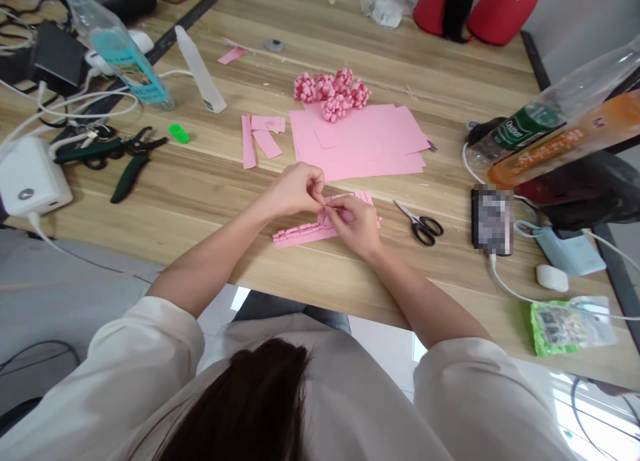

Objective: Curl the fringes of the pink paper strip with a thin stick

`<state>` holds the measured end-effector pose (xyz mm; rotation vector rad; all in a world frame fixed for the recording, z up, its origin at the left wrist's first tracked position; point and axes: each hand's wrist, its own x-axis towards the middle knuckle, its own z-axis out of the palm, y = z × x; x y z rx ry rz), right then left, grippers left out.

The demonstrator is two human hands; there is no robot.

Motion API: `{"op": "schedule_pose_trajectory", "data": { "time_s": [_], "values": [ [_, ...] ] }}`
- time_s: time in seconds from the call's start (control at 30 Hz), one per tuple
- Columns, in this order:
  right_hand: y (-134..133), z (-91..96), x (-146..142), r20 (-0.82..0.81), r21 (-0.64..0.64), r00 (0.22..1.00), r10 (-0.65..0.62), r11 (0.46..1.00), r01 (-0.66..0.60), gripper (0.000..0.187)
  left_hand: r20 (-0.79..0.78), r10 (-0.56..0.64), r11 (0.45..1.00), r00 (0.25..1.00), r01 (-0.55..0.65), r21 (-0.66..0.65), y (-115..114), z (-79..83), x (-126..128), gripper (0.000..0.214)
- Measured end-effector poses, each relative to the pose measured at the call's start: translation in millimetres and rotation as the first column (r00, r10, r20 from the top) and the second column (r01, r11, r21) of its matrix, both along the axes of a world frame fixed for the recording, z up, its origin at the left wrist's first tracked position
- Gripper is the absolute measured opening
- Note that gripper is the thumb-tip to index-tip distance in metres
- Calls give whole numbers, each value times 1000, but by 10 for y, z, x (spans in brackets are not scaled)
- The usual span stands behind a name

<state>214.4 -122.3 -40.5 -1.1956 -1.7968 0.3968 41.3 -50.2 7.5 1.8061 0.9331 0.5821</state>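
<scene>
The left hand (pixel 296 191) and right hand (pixel 354 227) met over a slit pink paper strip (pixel 300 235), its edge cut into small square tabs, which lay partly on a wood-grain table (pixel 200 181). Both hands' fingertips (pixel 320 186) pinched narrowly on its gathered middle. Smooth pink paper sheets (pixel 357 144) and a knobbly cluster of paper curls (pixel 333 94) lay beyond.

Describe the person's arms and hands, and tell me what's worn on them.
The left hand and right hand are bare, with no gloves, rings or watch in view. The forearms are bare too. The left sleeve and right sleeve are loose, off-white and unmarked, ending near the elbows.
</scene>
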Motion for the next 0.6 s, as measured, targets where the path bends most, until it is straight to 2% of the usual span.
{"op": "schedule_pose_trajectory", "data": {
  "time_s": [0.13,0.37,0.6],
  "values": [
    [-8,21,-1,2,5,1000,8,1000,-8,12,-11,-19,1000,1000,19,10,-10,50,-7,23],
    [-9,34,-1,-46,5,999,24,1000,-24,13,1,-22,996,1000,22,-82,-3,119,-69,25],
    [-4,9,7,12,-26,1000,-11,1000,11,12,-94,2,998,996,4,66,5,51,-49,18]
  ]
}}
